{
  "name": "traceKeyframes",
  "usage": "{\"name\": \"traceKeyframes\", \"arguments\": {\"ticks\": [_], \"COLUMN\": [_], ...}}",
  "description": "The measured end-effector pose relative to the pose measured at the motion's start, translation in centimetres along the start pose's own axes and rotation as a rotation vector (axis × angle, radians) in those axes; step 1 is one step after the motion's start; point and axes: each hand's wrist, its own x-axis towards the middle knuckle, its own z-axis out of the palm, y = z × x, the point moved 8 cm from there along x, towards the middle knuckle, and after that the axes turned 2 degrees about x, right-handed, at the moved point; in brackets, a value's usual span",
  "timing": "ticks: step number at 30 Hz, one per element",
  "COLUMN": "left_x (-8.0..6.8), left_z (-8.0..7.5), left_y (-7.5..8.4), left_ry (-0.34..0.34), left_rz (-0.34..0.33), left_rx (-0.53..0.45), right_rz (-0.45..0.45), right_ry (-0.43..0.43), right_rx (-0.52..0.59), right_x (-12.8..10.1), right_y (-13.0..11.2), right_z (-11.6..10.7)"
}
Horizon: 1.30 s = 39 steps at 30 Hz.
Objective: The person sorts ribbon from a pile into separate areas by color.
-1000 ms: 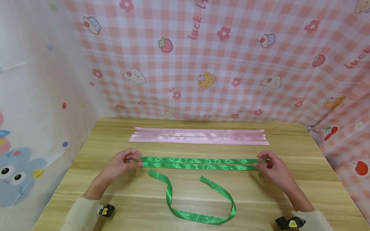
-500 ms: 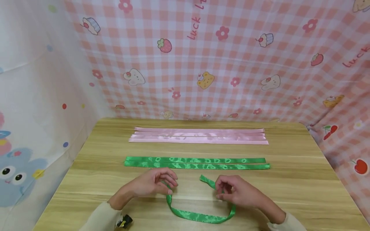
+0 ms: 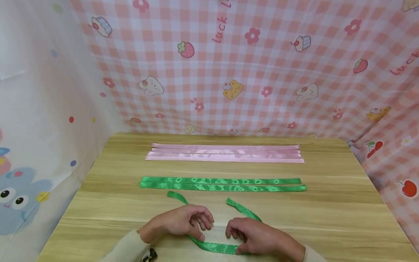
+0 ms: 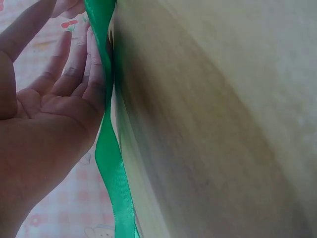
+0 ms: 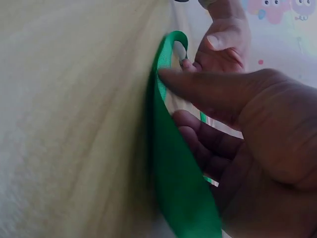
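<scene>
A loose green ribbon (image 3: 217,248) lies curved on the wooden table, its two ends pointing toward the back. My left hand (image 3: 183,220) is over the ribbon's left bend, fingers spread and loosely bent, thumb near the strip; in the left wrist view the green ribbon (image 4: 111,168) runs along the hand's edge. Across from it, my right hand (image 3: 262,236) covers the right bend. Its thumb tip touches the ribbon's edge (image 5: 171,148) in the right wrist view, while the other fingers stay apart from the thumb. Both hands face each other with a gap between.
Two green ribbons (image 3: 222,187) lie straight, side by side, just behind the hands. Farther back, several pink ribbons (image 3: 226,158) form a parallel row on the wooden table (image 3: 343,203). A checked cloth (image 3: 209,65) hangs behind the table.
Both hands have left the ends of the straight green ribbons and come inward and toward the front, over the loose green ribbon. The straight ribbons stay in place.
</scene>
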Motion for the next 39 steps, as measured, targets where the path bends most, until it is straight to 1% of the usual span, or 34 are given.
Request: {"name": "traceKeyframes", "arguments": {"ticks": [5, 9, 16, 19, 24, 27, 29, 31, 33, 36, 39], "left_x": [0.1, 0.3, 0.7, 0.8, 0.9, 1.0, 1.0, 0.9, 0.7, 0.6, 0.7], "left_z": [0.0, 0.1, 0.8, 1.3, 2.0, 2.3, 2.3, 2.1, 1.8, 1.2, 0.9], "left_y": [0.1, 0.4, 1.1, 1.4, 1.9, 2.0, 2.0, 1.9, 1.8, 1.9, 2.4], "left_ry": [0.017, 0.031, 0.075, 0.087, 0.096, 0.11, 0.123, 0.138, 0.144, 0.139, 0.123], "left_rz": [-0.008, 0.007, 0.024, 0.05, 0.105, 0.102, 0.099, 0.085, 0.069, 0.054, 0.073], "left_rx": [0.004, 0.042, 0.098, 0.182, 0.382, 0.469, 0.495, 0.439, 0.323, 0.112, -0.027], "right_rz": [0.003, -0.011, -0.054, -0.065, -0.065, -0.068, -0.07, -0.075, -0.078, -0.081, -0.072], "right_ry": [0.029, 0.059, 0.1, 0.106, 0.112, 0.123, 0.132, 0.144, 0.154, 0.173, 0.173], "right_rx": [0.002, 0.035, 0.02, 0.029, 0.087, 0.119, 0.134, 0.147, 0.189, 0.282, 0.417], "right_x": [0.2, 0.2, 0.4, 0.4, 0.3, 0.1, 0.1, -0.1, -0.2, -0.4, -0.2], "right_y": [0.2, 0.2, 0.0, 0.1, 0.3, 0.4, 0.5, 0.5, 0.5, 0.4, 0.2], "right_z": [0.0, -0.2, -0.9, -1.0, -1.1, -1.3, -1.4, -1.6, -1.9, -2.3, -2.4]}}
